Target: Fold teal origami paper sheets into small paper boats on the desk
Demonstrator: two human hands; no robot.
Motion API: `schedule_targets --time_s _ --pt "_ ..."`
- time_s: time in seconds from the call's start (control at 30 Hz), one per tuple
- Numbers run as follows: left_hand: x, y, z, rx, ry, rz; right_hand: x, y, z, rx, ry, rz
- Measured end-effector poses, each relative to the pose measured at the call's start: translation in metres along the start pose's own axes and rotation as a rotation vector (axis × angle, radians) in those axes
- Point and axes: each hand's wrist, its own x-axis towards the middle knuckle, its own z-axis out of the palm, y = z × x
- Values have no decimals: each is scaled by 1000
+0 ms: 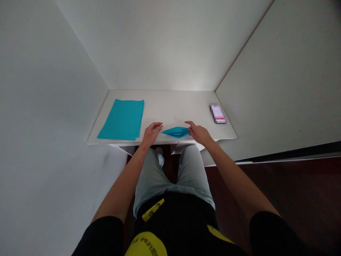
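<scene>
A folded blue paper boat (176,132), long and pointed at its ends, is at the front of the white desk, with a narrow opening along its middle. My right hand (198,133) pinches its right end between thumb and fingers, the index finger stretched out above. Just off the left tip is my left hand (152,133), its fingers curved and thumb apart from them, holding nothing. The right tip is hidden behind my right fingers.
Flat blue paper sheets (122,121) lie stacked on the left of the white desk (170,103). A phone (218,113), blurred out, lies at the right. Walls close in the desk at the back and both sides. My legs are below the front edge.
</scene>
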Motion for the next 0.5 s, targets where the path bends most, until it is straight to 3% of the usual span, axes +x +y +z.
schedule_targets --time_s 0.13,0.27,0.5 --pt "0 0 0 38 -7 -13 -6 23 0 237 64 75" --pt "0 1 0 82 -12 -14 -17 66 -10 483 184 185" --pt "-1 2 -2 116 -28 9 -25 135 -27 532 351 430"
